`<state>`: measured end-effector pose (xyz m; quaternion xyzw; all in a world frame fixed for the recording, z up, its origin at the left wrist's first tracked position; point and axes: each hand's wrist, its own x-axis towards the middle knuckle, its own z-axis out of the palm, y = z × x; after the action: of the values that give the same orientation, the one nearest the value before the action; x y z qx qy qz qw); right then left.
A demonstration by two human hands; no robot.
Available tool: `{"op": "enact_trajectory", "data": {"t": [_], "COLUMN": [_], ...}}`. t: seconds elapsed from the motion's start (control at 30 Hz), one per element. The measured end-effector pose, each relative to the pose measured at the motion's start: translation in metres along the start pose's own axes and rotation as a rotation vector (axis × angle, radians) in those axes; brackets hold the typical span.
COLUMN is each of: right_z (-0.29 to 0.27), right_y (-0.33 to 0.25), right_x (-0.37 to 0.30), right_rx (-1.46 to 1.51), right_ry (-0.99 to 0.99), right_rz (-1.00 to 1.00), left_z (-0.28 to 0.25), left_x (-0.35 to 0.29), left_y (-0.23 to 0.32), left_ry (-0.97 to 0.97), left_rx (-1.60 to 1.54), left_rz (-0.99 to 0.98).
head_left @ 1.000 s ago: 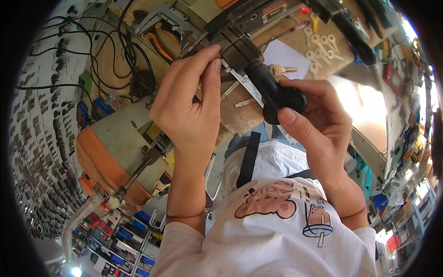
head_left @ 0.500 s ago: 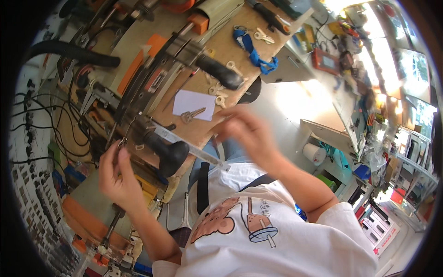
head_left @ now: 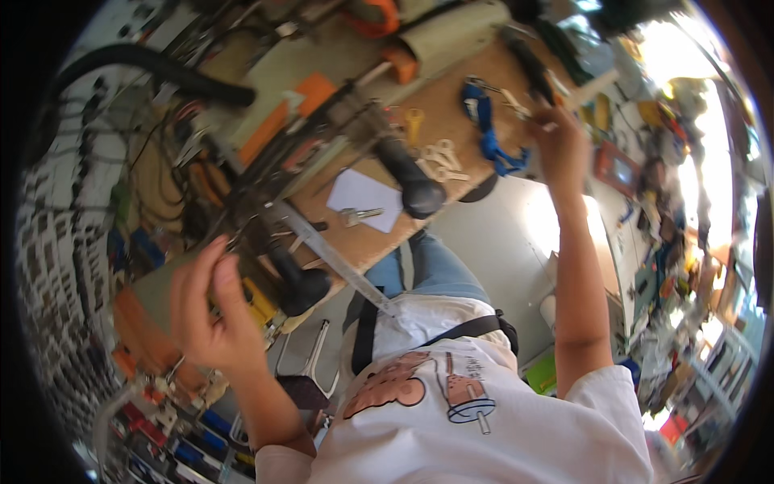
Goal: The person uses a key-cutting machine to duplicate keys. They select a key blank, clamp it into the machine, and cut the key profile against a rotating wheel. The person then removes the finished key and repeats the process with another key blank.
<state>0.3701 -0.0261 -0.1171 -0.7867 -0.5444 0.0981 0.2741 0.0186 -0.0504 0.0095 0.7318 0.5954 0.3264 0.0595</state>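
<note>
My left hand (head_left: 211,315) is raised at the left of the machine, thumb and forefinger closed together; a small dark thing shows at their tips, too blurred to name. Beside it is a lever with a black knob (head_left: 305,284), and another black-knobbed lever (head_left: 421,194) sticks out farther right. My right hand (head_left: 560,149) is stretched far to the right over the bench's end, smeared by motion, its fingers by a dark-handled tool (head_left: 528,64) and a small group of keys (head_left: 506,95). A metal key (head_left: 361,215) lies on white paper (head_left: 355,192) between the two levers.
A long metal ruler (head_left: 343,268) juts from the machine toward my waist. Several pale keys (head_left: 439,161) lie beside the right lever, near a blue strap (head_left: 484,129). A black hose (head_left: 153,64) curves at the far left. Cables hang behind the machine.
My right hand has swung from near the paper out to the far right of the bench. My left hand stays by the machine, fingers still pinched. The whole view has shifted.
</note>
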Motion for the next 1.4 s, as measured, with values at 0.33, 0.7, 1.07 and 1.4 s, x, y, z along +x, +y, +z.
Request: {"op": "enact_trajectory", "data": {"t": [0.33,0.7,1.07,1.4], "right_z": [-0.081,-0.033,-0.035,-0.03], "right_y": [-0.127,-0.134,-0.129,-0.134], "right_x": [-0.012,-0.048,-0.067,-0.068], "right_rx": [0.819,0.909,0.657,0.457], "right_ry": [-0.498,-0.144,-0.309,-0.191], "right_rz": [-0.425,-0.049,-0.216,-0.38], "left_z": [0.032,0.052,0.078,0.076], "left_x": [0.052,0.058,0.06,0.055], "left_y": [0.053,0.02,0.01,0.007], "left_ry": [-0.307,-0.478,-0.399,-0.303], "left_rx": [-0.396,-0.555,-0.516,-0.25], "left_rz": [0.365,-0.382,-0.107,0.185]}}
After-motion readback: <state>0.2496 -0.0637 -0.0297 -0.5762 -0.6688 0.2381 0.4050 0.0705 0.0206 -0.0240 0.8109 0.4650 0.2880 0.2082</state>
